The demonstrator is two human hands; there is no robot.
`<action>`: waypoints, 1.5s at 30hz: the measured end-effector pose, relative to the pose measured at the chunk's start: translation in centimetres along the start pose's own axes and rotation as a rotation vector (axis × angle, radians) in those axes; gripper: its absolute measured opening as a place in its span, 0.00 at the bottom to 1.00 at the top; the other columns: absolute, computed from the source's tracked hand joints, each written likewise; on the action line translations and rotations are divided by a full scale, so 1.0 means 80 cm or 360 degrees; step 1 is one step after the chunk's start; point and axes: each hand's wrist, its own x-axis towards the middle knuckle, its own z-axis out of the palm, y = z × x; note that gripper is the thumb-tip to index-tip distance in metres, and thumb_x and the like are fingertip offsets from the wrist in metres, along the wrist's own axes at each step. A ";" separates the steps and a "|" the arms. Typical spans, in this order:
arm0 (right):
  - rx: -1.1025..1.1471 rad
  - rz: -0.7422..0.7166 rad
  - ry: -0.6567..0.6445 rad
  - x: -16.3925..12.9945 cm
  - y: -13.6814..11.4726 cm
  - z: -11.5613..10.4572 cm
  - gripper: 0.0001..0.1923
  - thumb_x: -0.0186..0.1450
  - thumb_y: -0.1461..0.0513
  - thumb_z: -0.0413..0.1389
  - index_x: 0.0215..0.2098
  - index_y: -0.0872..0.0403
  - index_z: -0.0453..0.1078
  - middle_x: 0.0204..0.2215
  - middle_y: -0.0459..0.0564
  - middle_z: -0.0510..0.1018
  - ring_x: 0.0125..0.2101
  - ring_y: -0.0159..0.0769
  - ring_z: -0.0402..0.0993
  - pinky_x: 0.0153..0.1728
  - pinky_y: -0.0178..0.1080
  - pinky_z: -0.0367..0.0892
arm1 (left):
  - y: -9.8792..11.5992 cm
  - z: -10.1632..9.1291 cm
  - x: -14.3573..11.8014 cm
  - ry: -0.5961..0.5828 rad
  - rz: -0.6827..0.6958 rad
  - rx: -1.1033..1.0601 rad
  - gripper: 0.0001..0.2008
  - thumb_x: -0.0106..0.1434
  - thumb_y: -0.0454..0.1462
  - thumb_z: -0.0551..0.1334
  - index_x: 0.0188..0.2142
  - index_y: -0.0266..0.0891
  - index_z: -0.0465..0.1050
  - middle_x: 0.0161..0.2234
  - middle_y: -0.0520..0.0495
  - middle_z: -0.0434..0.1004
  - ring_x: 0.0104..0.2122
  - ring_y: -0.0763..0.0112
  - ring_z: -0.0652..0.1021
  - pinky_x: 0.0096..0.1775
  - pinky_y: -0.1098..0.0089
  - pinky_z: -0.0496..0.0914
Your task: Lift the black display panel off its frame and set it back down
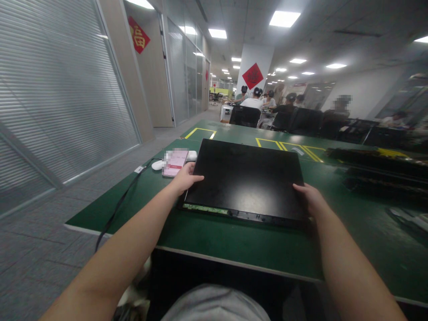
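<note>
Head camera view, looking down and forward over a long green work table with yellow tape lines marked on its far part. A large flat black rectangular panel, matte and slightly shiny in the middle, lies on the table directly in front of the person, its near edge showing a thin green strip and a row of small fittings. The left hand grips the panel's left edge near the near corner, fingers curled over the top surface. The right hand holds the right edge near the near corner, fingers partly closed on the rim; how far they wrap underneath cannot be told. Both bare forearms reach in from the bottom of the frame.

Just beside the left hand, on its far side, lies a smartphone with a pink and white lit screen. A small white oval device sits next to it, with a black cable running from it over the table's left edge to the grey floor. At the right, more dark flat panels lie on the table. Beyond the table, several seated people face away in black chairs. Red diamond-shaped paper decorations hang on a white pillar and on the left wall.
</note>
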 end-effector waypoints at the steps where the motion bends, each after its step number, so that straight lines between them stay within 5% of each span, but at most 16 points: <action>1: 0.0016 0.0011 0.0002 0.000 0.000 0.000 0.14 0.52 0.63 0.63 0.38 0.49 0.72 0.28 0.49 0.82 0.27 0.44 0.79 0.28 0.43 0.73 | 0.000 0.000 0.000 -0.0002 0.0003 0.0001 0.27 0.40 0.28 0.73 0.41 0.39 0.70 0.36 0.49 0.81 0.41 0.58 0.81 0.51 0.53 0.72; 24: -0.0156 -0.0207 0.0145 0.003 0.002 -0.005 0.16 0.48 0.64 0.66 0.36 0.49 0.76 0.27 0.46 0.82 0.26 0.41 0.77 0.24 0.39 0.72 | -0.005 -0.004 0.002 -0.0006 -0.0008 0.0077 0.27 0.42 0.30 0.74 0.43 0.39 0.70 0.39 0.45 0.81 0.43 0.57 0.80 0.51 0.52 0.72; 31: -0.0197 -0.0265 0.0076 0.005 0.003 -0.006 0.16 0.49 0.65 0.66 0.38 0.50 0.77 0.31 0.48 0.83 0.29 0.42 0.79 0.28 0.41 0.75 | -0.004 -0.002 0.002 -0.0003 -0.0006 0.0063 0.26 0.42 0.27 0.74 0.41 0.39 0.70 0.39 0.46 0.81 0.42 0.58 0.81 0.52 0.53 0.71; 45: -0.0171 -0.0380 0.0271 0.012 0.002 -0.012 0.19 0.47 0.69 0.65 0.38 0.50 0.79 0.32 0.48 0.82 0.34 0.40 0.79 0.35 0.39 0.74 | -0.005 -0.002 0.003 0.0021 -0.0025 0.0076 0.26 0.41 0.28 0.74 0.41 0.38 0.71 0.38 0.47 0.81 0.42 0.58 0.81 0.52 0.52 0.72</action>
